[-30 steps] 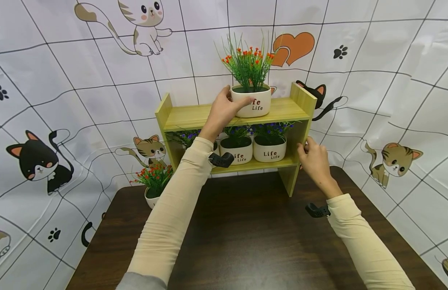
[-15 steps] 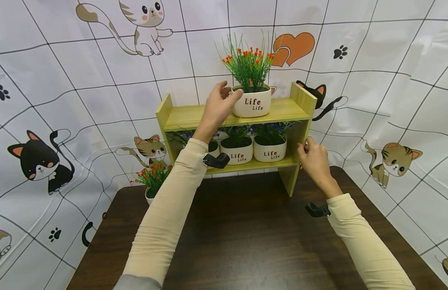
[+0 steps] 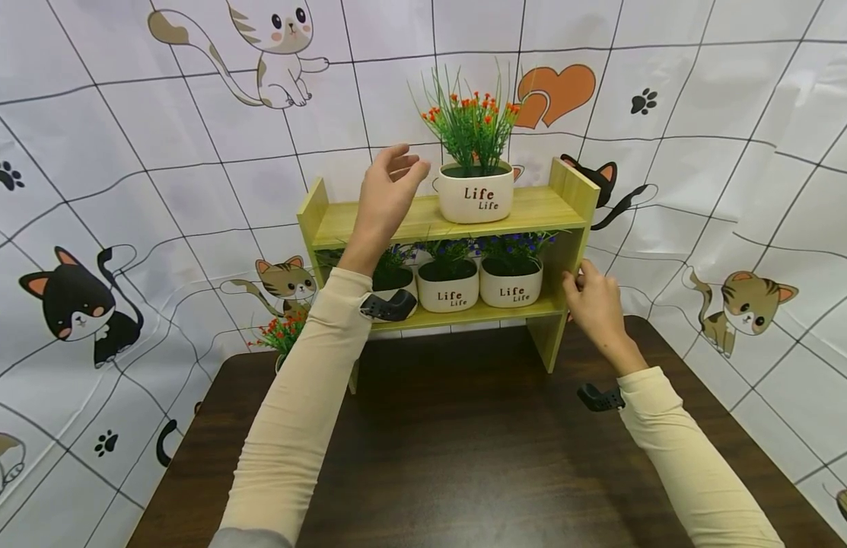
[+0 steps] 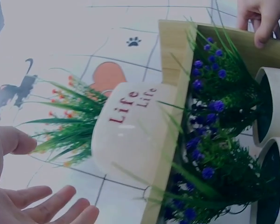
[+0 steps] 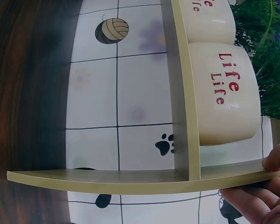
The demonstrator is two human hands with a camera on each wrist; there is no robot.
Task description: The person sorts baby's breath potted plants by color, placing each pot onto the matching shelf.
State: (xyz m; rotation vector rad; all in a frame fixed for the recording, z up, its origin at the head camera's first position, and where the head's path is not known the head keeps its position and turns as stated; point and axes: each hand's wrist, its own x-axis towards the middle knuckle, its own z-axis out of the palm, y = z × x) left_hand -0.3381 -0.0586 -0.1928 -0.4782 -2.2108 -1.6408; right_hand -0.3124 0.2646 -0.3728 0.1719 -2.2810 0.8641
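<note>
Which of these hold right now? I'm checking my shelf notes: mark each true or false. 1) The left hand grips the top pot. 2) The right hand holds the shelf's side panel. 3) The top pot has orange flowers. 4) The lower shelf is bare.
1) False: the left hand is open beside the top pot, not touching it.
2) True: the right hand holds the side panel.
3) True.
4) False: the lower shelf holds three white pots with purple flowers.

The top pot (image 3: pixel 476 195) is white with red "Life" lettering, holding green grass with orange-red blooms. The shelf (image 3: pixel 402 221) is pale yellow wood. Lower pots (image 3: pixel 511 284) carry purple flowers. The table (image 3: pixel 478 441) is dark brown; sleeves (image 3: pixel 307 411) are cream.
</note>
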